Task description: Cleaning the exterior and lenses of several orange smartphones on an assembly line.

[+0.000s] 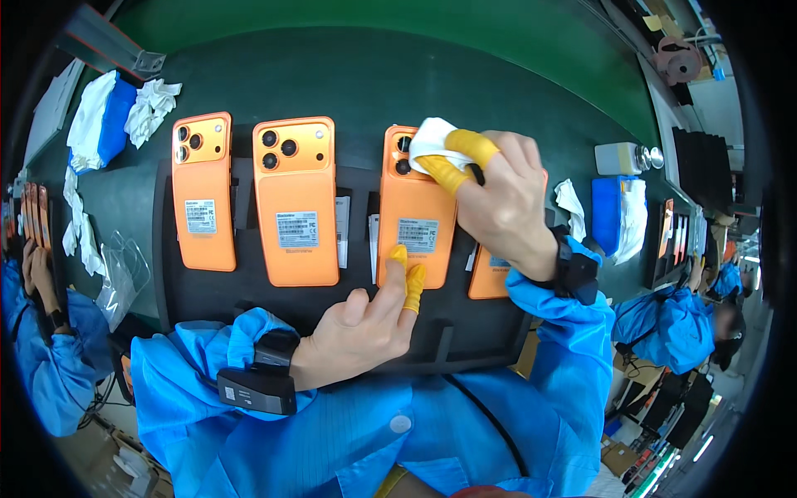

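In my right hand (506,187), a folded white cloth (438,137) is pinched between yellow finger cots. It presses on the camera area of an orange smartphone (403,203) that lies back up. My left hand (353,336) has two cotted fingertips stretched onto this phone's lower end, below its white label (418,236); the other fingers curl. To the left lie two more orange phones, one in the middle (296,195) and one at the far left (203,178). Another orange phone (490,278) is mostly hidden under my right arm. All rest on a black tray (332,311).
Blue bins with white cloths stand at left (119,124) and right (606,212). Loose wipes (154,108) and a clear plastic bag (124,278) lie on the green table (365,83). A bottle (618,158) stands at right. Co-workers in blue sit on both sides.
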The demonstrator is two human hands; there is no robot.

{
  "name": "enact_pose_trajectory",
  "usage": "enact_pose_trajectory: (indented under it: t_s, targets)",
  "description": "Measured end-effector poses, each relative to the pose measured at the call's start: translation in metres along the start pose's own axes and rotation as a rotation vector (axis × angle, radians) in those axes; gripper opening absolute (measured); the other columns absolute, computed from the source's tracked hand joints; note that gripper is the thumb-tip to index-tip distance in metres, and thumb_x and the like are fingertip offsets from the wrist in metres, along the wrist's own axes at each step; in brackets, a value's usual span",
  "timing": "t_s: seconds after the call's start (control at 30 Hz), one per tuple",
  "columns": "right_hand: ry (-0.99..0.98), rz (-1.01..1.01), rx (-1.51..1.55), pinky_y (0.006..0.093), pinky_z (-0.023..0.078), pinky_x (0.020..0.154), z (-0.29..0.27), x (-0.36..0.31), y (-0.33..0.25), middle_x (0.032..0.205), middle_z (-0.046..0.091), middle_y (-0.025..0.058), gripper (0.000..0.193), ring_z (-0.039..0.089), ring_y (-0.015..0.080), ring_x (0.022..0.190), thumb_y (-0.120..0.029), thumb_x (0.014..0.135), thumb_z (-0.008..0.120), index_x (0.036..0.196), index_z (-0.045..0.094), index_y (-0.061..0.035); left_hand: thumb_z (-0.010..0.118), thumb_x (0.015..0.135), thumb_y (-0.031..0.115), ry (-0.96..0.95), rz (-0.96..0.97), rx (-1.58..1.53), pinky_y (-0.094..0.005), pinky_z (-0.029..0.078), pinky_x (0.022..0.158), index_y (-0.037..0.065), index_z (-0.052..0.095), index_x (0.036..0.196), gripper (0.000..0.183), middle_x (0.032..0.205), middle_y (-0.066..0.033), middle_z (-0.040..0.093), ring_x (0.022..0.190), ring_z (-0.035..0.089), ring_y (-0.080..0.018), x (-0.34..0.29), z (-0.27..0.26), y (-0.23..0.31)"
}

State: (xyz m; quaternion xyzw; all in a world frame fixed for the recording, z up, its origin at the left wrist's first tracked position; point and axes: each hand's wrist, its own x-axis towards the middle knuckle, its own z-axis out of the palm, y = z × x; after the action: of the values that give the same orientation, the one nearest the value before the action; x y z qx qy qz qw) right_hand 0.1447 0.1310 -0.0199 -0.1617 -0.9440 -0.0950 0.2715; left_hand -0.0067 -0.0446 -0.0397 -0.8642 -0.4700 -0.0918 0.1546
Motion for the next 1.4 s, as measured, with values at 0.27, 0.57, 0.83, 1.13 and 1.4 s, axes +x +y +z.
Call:
enact_pose_trajectory:
  t_s: [0.27,0.57,0.83,1.13,1.4]
  targets:
    - [0.023,0.036,-0.035,0.0376,0.044,0.072,0.011,0.001,-0.005,0.093,0.06,0.0102,0.023,0.056,0.0248,0.084,-0.013,0.062,0.072,0.083,0.072,-0.0048,0.057,0.078,0.02,0.062,0.019,-0.018,-0.0284,0.024,0.067,0.008,0.064,0.069,0.016,0.102,-0.0218,0.067,0.091,0.056,-0.0148,0.0,-0.001,-0.002]
    - [0.017,0.067,0.008,0.0369,0.044,0.071,0.009,0.004,-0.006,0.094,0.062,0.0106,0.024,0.056,0.0248,0.083,-0.012,0.062,0.071,0.085,0.073,-0.0053,0.059,0.077,0.02,0.084,0.015,-0.015,-0.0286,0.025,0.065,0.009,0.063,0.065,0.016,0.1,-0.0208,0.067,0.09,0.055,-0.0149,0.001,0.002,0.0]
    - [-0.01,0.032,0.1,0.0364,0.041,0.069,0.012,0.003,-0.01,0.091,0.061,0.0096,0.027,0.054,0.0238,0.081,-0.01,0.058,0.071,0.085,0.073,-0.0049,0.06,0.076,0.019,0.091,-0.005,-0.035,-0.0277,0.025,0.063,0.009,0.064,0.066,0.015,0.101,-0.0223,0.067,0.081,0.053,-0.0134,-0.002,0.007,0.002]
    - [-0.007,-0.003,0.096,0.0361,0.042,0.066,0.011,-0.008,-0.012,0.091,0.061,0.009,0.028,0.055,0.0237,0.079,-0.009,0.053,0.072,0.08,0.073,-0.005,0.059,0.077,0.02,0.096,0.009,-0.039,-0.0282,0.025,0.064,0.009,0.064,0.066,0.016,0.101,-0.0224,0.067,0.083,0.054,-0.015,-0.002,0.006,0.002]
    - [0.011,0.053,0.024,0.0364,0.042,0.064,0.008,-0.011,-0.013,0.095,0.062,0.0096,0.018,0.056,0.0236,0.081,-0.011,0.056,0.073,0.073,0.07,-0.0044,0.058,0.075,0.02,0.12,0.019,-0.019,-0.03,0.025,0.067,0.009,0.065,0.067,0.015,0.099,-0.0195,0.068,0.086,0.054,-0.0142,0.001,0.006,0.001]
